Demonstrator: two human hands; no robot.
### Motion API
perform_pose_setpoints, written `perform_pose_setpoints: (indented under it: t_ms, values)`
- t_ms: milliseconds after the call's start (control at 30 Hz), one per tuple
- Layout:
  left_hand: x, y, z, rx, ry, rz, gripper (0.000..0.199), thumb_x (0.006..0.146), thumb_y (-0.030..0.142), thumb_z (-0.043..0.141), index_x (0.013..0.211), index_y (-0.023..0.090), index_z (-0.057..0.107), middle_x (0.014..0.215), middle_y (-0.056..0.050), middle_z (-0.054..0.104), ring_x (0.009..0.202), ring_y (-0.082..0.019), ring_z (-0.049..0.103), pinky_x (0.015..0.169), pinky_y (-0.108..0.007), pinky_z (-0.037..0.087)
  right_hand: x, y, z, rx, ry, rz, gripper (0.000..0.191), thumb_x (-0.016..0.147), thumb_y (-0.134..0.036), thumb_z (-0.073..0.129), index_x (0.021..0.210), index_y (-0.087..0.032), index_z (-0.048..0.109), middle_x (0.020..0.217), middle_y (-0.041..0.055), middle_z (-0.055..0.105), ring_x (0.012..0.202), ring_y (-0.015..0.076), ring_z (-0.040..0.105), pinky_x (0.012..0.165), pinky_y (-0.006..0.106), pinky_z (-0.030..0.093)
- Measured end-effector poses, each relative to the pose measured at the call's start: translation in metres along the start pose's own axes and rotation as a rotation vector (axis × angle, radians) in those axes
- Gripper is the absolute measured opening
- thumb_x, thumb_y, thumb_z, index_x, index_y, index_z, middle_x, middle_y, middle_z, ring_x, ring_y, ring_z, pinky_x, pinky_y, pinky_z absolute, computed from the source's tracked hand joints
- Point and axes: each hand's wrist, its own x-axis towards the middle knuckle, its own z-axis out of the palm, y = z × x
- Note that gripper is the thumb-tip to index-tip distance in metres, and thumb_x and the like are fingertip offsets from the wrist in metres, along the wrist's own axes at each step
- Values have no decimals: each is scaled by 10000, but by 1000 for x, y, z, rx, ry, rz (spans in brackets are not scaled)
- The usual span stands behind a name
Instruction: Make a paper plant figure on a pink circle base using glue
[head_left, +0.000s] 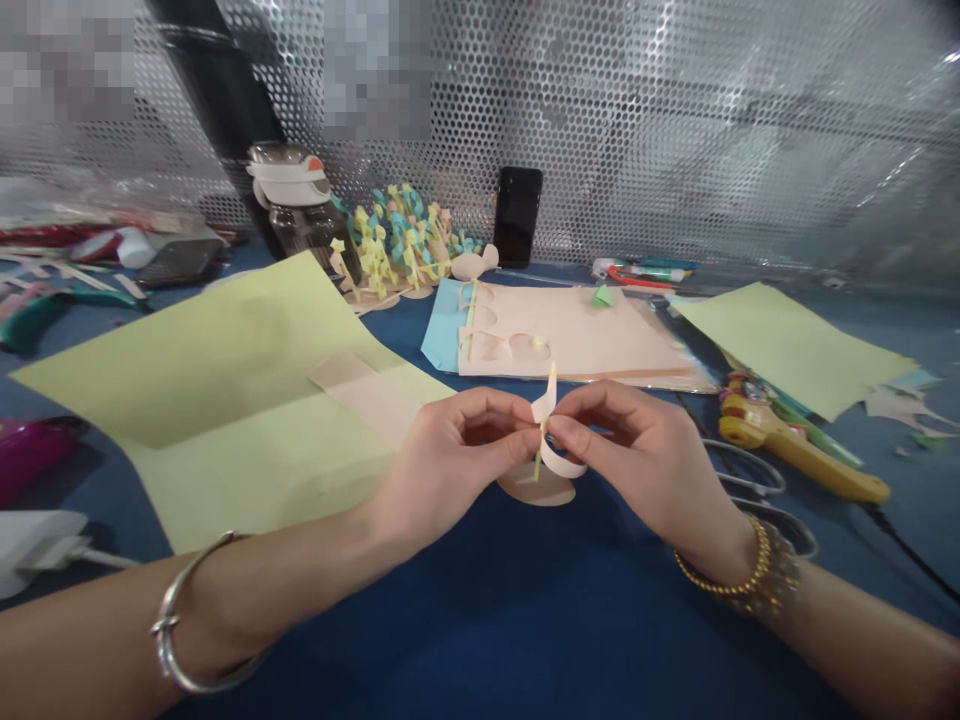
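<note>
Between my two hands is a small paper piece (562,462), a pale strip with a curled loop and a pointed tip sticking up. It sits at the top of a thin yellow-green stem (537,468), which rises from a round pale paper base (534,490) on the blue table. My left hand (472,450) pinches the piece from the left with thumb and forefinger. From the right, my right hand (630,450) pinches it too, its fingertips almost meeting the left ones. The fingertips hide part of the join between strip and stem.
A large yellow-green sheet (225,400) lies left, with a pale paper strip (360,395) on it. Behind are pink sheets (577,330), a cluster of small paper flowers (405,240), a bottle (292,200) and an upright phone (518,215). A yellow glue gun (795,450) lies right.
</note>
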Motion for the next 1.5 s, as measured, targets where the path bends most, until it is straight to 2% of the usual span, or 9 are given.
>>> perform_pose_setpoints:
  t_ms: [167, 367, 567, 700, 800, 933, 1133, 1300, 1500]
  values:
    - [-1, 1, 1, 9, 13, -4, 151, 741, 273, 728, 823, 166, 659, 770, -15, 700, 705, -136, 643, 634, -223, 482, 1, 0, 0, 0, -3, 11, 113, 805, -301, 684, 781, -191, 669, 725, 3, 664, 647, 125, 623, 538, 202, 513]
    - [2, -1, -1, -159, 79, -10, 240, 724, 238, 754, 898, 176, 601, 744, 6, 699, 678, -107, 636, 607, -185, 483, 2, 1, -2, -15, -40, 4, 107, 829, -300, 651, 810, -195, 659, 772, 5, 664, 698, 127, 627, 584, 205, 521]
    - [2, -1, -1, -242, 43, 20, 230, 717, 219, 765, 855, 179, 585, 725, 20, 696, 650, -89, 634, 601, -172, 485, 0, -2, 1, -61, -128, 53, 96, 785, -287, 679, 785, -197, 648, 786, 2, 674, 677, 130, 633, 616, 243, 534]
    - [1, -1, -1, -214, 18, 29, 197, 735, 234, 755, 837, 184, 595, 743, 23, 687, 666, -94, 630, 626, -188, 484, -1, -1, 2, -63, -148, 16, 89, 776, -269, 680, 758, -189, 644, 863, 24, 685, 766, 152, 648, 695, 276, 532]
    - [0, -1, -2, -183, 26, 59, 158, 825, 333, 663, 847, 184, 613, 795, 6, 679, 731, -106, 621, 672, -201, 477, 0, 0, 1, -55, -102, 16, 106, 771, -285, 679, 750, -190, 639, 847, 25, 682, 759, 156, 644, 699, 287, 529]
    - [-4, 1, -4, -120, 60, 119, 295, 878, 466, 545, 858, 183, 626, 812, 0, 630, 739, -108, 559, 639, -194, 441, 2, 1, -4, -157, -2, 13, 148, 756, -313, 689, 709, -187, 627, 773, 10, 663, 693, 144, 611, 655, 281, 504]
    - [-6, 2, -1, 21, 113, 105, 158, 789, 284, 698, 854, 187, 590, 743, 38, 585, 656, -73, 498, 567, -160, 383, 2, -1, -8, -180, 6, -17, 125, 771, -300, 674, 721, -194, 631, 750, -8, 638, 699, 132, 581, 658, 265, 472]
    - [-2, 0, -1, 1, 112, 76, 124, 810, 277, 670, 836, 184, 592, 724, 33, 612, 681, -78, 531, 600, -159, 407, 0, -2, -7, -134, -27, -41, 97, 771, -276, 676, 739, -194, 635, 775, -5, 647, 726, 126, 579, 675, 244, 469]
    - [0, -2, -1, 49, 78, 97, 98, 788, 271, 694, 816, 178, 677, 832, 9, 678, 766, -105, 604, 683, -185, 474, -1, -1, -4, -79, -62, -32, 70, 776, -265, 671, 752, -203, 648, 792, -4, 647, 730, 123, 586, 653, 229, 491]
